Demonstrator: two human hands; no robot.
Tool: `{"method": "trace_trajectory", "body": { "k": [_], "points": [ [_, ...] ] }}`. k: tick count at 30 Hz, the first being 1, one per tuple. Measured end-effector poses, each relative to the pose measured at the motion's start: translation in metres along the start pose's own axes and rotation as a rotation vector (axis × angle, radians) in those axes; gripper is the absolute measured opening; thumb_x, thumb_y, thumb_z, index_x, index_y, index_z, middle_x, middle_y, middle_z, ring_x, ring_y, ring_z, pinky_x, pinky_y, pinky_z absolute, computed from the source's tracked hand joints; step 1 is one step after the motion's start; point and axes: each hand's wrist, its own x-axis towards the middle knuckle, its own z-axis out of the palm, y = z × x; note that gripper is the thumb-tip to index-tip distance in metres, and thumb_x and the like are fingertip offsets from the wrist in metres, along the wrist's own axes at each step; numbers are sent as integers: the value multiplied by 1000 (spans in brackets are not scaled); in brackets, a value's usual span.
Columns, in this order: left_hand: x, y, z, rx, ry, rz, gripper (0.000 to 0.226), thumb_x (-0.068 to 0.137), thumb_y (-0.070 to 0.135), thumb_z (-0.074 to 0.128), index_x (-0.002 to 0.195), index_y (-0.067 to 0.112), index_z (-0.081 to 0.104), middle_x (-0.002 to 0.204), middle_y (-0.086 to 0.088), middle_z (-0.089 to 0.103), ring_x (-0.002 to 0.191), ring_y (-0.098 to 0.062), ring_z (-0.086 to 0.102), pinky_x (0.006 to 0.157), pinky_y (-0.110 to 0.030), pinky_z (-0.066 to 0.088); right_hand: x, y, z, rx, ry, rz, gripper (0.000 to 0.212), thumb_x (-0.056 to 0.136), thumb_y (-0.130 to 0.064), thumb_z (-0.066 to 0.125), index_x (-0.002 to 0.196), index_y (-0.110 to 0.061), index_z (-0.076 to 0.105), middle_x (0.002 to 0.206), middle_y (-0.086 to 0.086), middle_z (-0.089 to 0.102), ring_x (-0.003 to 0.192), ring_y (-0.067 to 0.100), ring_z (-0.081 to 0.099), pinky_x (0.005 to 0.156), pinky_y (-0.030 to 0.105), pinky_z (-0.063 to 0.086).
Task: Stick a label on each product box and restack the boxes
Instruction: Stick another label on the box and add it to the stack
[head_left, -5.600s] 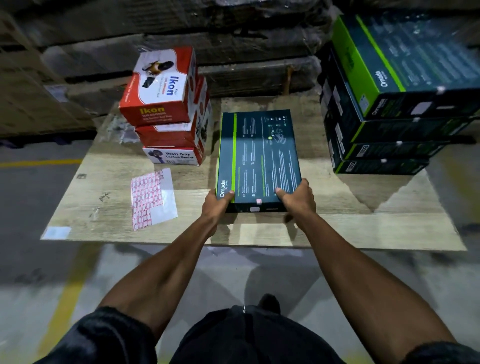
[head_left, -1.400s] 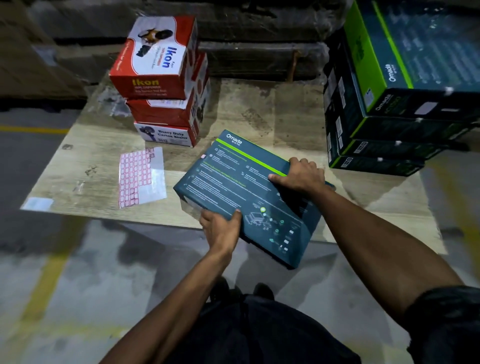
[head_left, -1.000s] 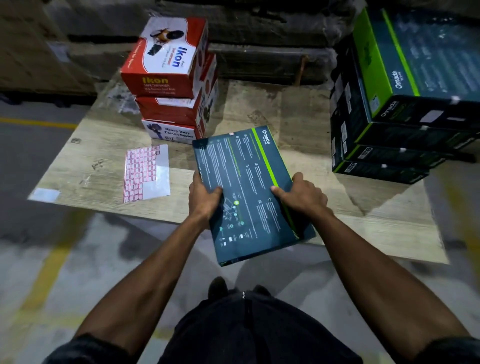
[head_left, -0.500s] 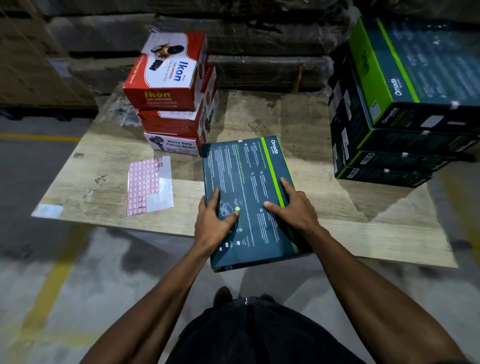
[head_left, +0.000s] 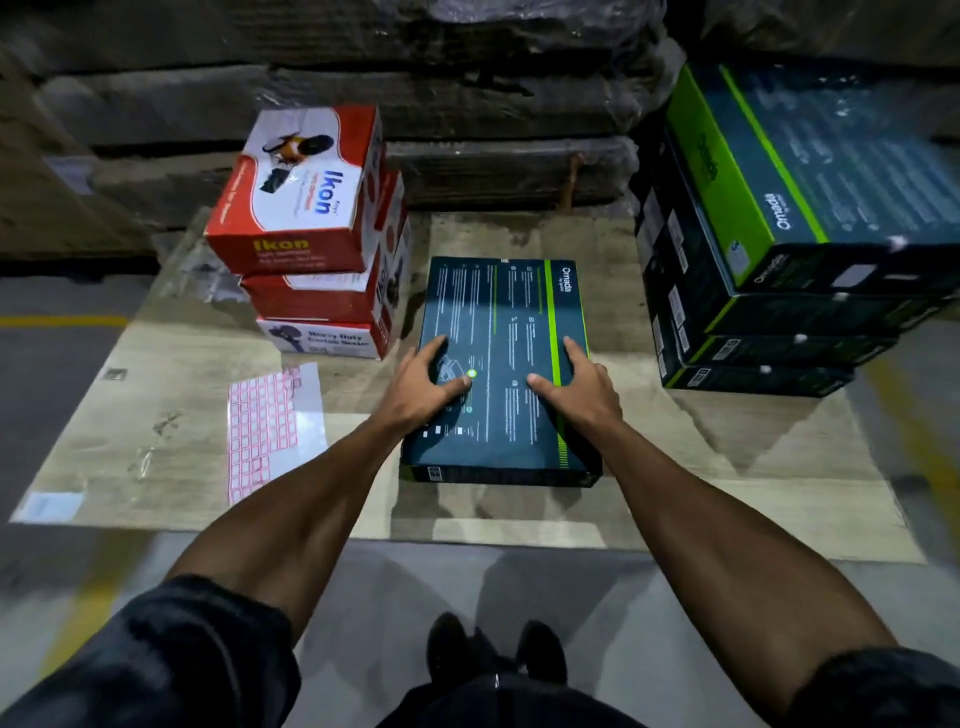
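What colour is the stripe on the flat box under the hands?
Bright green stripe, head view.

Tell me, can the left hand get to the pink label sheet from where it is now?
Probably yes. The left hand rests open on the dark box, and the label sheet lies uncovered on the board just to its left, with nothing between them.

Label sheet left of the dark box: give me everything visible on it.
The label sheet is a thin rectangular sheet lying flat on the wooden board, its upper right corner toward the red boxes. A grid of small red-outlined labels covers most of it; a strip along its right side looks blank and glossy, as if labels have been peeled off. Print is too small to read. Neither hand touches it; the left hand rests on the dark box beside it.
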Motion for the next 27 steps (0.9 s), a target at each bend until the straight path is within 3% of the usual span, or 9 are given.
{"method": "trace_trajectory", "body": {
  "k": [6, 9, 12, 16, 20, 27],
  "points": [
    [-14, 3, 4, 199, 33, 75, 69, 90, 49, 61, 149, 27, 34, 158, -9, 17, 143, -27, 25, 117, -39, 23, -9, 6, 8, -53, -2, -43, 73, 93, -53, 56, 154, -34, 22, 158, 11, 18, 138, 35, 34, 105, 45, 37],
    [-47, -2, 12, 306, 70, 129, 61, 96, 47, 51, 150, 28, 32, 162, -2, -2, 145, -26, 20, 115, -39, 24, -32, 13, 12, -189, -7, -121, 69, 95, -53, 52, 154, -32, 23, 163, 6, -5, 147, 33, 17, 108, 47, 34],
    [-82, -16, 20, 333, 71, 149, 64, 96, 52, 47, 153, 30, 25, 162, 5, -12, 147, -22, 15, 114, -40, 27, -54, 29, 13, -258, -45, -229, 73, 93, -58, 52, 154, -33, 21, 163, -1, -16, 150, 27, -2, 115, 47, 24],
    [-111, -34, 26, 383, 53, 205, 77, 90, 63, 40, 154, 29, 16, 162, 7, -10, 148, -17, 12, 114, -37, 26, -68, 51, 7, -339, -163, -332, 89, 84, -63, 61, 155, -34, 16, 163, -4, -15, 150, 29, -11, 119, 46, 12],
    [-112, -31, 30, 430, 95, 172, 67, 97, 45, 48, 154, 25, 19, 163, 4, -5, 146, -22, 20, 109, -44, 38, -67, 55, 0, -369, -170, -368, 88, 85, -53, 67, 155, -34, 18, 164, -6, -12, 150, 28, -7, 118, 46, 17],
    [-110, -16, 38, 454, 117, 128, 64, 99, 42, 47, 154, 22, 21, 163, 0, 0, 146, -23, 21, 109, -41, 36, -61, 45, -10, -544, -144, -370, 84, 87, -57, 62, 155, -31, 19, 165, 4, -3, 149, 37, 3, 119, 45, 12]
  ]
}}
